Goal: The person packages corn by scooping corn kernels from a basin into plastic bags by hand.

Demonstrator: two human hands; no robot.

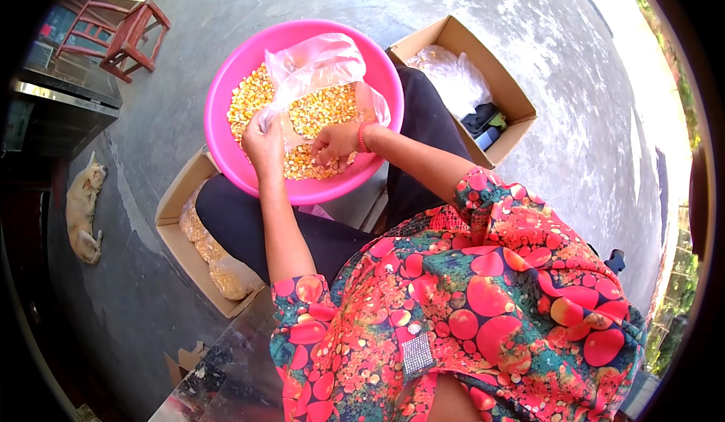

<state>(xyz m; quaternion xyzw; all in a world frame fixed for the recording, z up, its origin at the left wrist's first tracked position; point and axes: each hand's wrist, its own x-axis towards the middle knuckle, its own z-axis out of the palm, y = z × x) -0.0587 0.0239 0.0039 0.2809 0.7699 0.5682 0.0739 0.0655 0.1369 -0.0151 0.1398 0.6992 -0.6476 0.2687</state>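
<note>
A pink basin rests across my lap with loose yellow corn kernels in it. A clear plastic bag lies over the kernels, its mouth toward me. My left hand pinches the bag's edge at the left of the basin. Inside the basin, my right hand, with a red bead bracelet at the wrist, has its fingers curled down among the kernels at the bag's mouth. Its fingertips are partly hidden.
By my left knee stands a cardboard box holding bags of corn. Another cardboard box at the right contains clear plastic bags and dark items. A dog lies on the floor near a red wooden chair.
</note>
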